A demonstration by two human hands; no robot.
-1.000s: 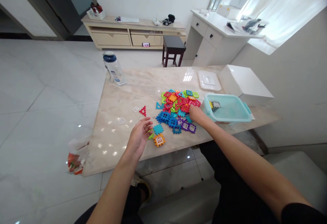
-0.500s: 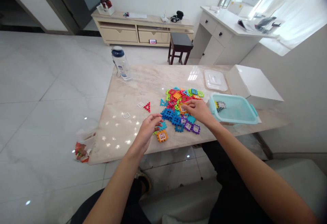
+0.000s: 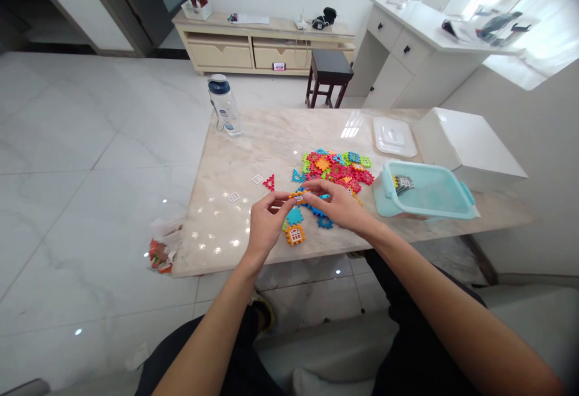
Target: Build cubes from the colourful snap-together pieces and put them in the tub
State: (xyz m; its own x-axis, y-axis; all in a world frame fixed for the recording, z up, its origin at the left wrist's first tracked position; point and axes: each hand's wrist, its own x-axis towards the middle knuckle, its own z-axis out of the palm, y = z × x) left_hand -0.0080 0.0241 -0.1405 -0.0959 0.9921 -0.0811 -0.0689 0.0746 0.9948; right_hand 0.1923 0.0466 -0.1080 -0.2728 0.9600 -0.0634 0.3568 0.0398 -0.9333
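My left hand [image 3: 269, 221] and my right hand [image 3: 337, 203] meet over the table, their fingertips pinching a small joined cluster of orange and blue plastic tiles [image 3: 297, 196] from either side. A heap of multicoloured interlocking plastic tiles [image 3: 337, 168] lies just beyond my right fingers, and its near part is hidden by that hand. Below my hands are a teal tile [image 3: 294, 216], a blue tile [image 3: 324, 222] and an orange tile with a white window [image 3: 295, 235]. A red triangle piece [image 3: 269, 183] and two white window frames [image 3: 257, 179] lie to the left.
The pieces lie on a beige marble tabletop [image 3: 289, 137]. To the right stand a teal plastic tub [image 3: 429, 194] holding grey and yellow pieces [image 3: 402, 183], a clear lid [image 3: 394, 137] and a white box [image 3: 468, 143]. A water bottle [image 3: 224, 105] stands at the far edge.
My hands have come together over the near side of the heap, and my right hand has moved left from it. The view has shifted slightly, and the purple tiles no longer show.
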